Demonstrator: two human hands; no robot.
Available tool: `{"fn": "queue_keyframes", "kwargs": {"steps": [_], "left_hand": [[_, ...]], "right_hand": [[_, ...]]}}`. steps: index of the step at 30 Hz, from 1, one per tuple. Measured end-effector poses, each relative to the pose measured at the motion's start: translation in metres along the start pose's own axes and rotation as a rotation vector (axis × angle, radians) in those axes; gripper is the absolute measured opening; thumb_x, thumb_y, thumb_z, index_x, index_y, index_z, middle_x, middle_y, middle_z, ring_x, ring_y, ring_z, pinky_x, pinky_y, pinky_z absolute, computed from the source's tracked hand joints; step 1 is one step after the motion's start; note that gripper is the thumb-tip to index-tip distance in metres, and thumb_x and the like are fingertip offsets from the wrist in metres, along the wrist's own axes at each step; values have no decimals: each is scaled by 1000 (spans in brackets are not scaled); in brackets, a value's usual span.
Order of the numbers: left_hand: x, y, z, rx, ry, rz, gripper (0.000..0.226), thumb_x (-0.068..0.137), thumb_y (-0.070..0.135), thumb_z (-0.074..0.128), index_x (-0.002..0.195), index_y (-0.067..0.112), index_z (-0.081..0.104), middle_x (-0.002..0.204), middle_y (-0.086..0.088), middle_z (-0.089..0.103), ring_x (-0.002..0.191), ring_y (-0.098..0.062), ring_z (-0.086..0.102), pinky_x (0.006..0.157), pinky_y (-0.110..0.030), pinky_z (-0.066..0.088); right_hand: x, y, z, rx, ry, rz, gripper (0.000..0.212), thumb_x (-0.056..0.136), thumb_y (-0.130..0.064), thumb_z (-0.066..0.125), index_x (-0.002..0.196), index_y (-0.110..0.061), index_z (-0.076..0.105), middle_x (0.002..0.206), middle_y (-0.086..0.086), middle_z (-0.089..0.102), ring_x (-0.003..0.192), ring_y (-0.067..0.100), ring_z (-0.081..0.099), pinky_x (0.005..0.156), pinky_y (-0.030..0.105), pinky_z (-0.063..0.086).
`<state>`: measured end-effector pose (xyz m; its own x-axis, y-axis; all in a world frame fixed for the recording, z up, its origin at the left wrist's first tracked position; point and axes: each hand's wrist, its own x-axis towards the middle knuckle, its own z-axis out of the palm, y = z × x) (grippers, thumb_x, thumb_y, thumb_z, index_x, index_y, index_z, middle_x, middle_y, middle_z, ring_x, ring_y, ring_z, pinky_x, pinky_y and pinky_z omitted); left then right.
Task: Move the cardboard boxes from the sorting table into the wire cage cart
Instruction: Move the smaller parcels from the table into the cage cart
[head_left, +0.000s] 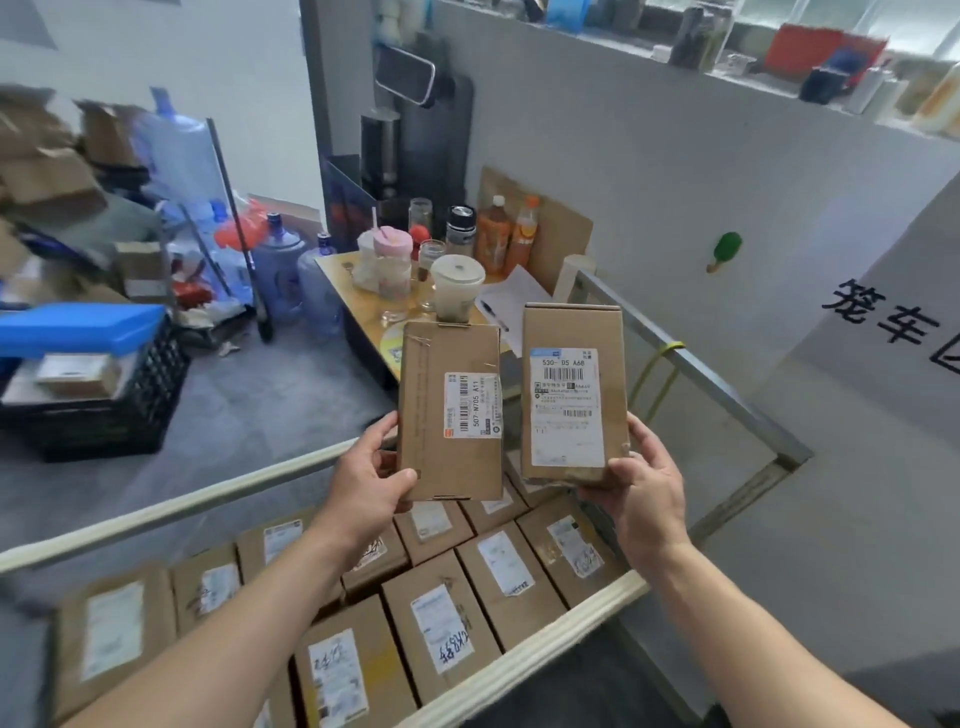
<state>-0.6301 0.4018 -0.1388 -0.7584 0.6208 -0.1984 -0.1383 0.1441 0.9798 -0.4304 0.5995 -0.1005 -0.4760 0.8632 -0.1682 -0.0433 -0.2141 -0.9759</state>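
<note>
Left hand (371, 467) grips left box (449, 410), right hand (647, 499) grips right box (571, 395), both over the cart (519, 662) above packed boxes (441, 634); each is best lowered flat, label up.

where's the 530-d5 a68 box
Head view, right of centre: the right hand holds the 530-D5 A68 box over the packed boxes, beside the 507-N705 A11 box.

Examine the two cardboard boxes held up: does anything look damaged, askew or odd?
The right brown cardboard box, held by the right hand, looks crumpled along its lower edge. The left brown cardboard box, in the left hand, has its white label turned sideways.
</note>
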Motion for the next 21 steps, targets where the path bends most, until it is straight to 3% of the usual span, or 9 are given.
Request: {"fn": "queue_keyframes", "kwargs": {"steps": [3,7,10,14,21], "left_hand": [[8,-12,-40,-6,41,-24,72,93,-7,59,148,36,42,104,-4,75,88,-26,73,66,-36,59],[8,-34,-85,15,124,-68,73,93,-7,59,149,35,40,111,-1,73,91,-21,74,76,-45,62],[2,-51,-113,36,178,-110,75,94,-5,60,151,38,36,116,3,72,92,-13,73,73,-33,62],[-5,-75,-142,90,250,-175,75,94,-1,62,151,39,34,119,1,71,101,-15,71,87,-41,60],[-25,-129,-164,64,387,-318,76,93,-4,62,153,32,33,114,0,72,100,-15,71,87,-38,59]], "right_hand": [[7,22,39,-17,-28,40,51,99,4,38,134,-29,55,108,12,75,100,32,73,73,49,61],[10,53,75,-86,-85,103,51,99,3,40,135,-29,55,106,8,76,97,29,74,69,45,61],[14,75,95,-121,-125,149,49,100,2,41,132,-32,55,102,3,77,96,27,74,75,49,62],[24,103,119,-198,-215,189,48,101,0,42,134,-33,54,103,1,77,96,25,74,74,44,62],[42,170,147,-263,-354,335,51,102,1,41,136,-34,52,100,4,77,93,24,75,69,39,60]]}}
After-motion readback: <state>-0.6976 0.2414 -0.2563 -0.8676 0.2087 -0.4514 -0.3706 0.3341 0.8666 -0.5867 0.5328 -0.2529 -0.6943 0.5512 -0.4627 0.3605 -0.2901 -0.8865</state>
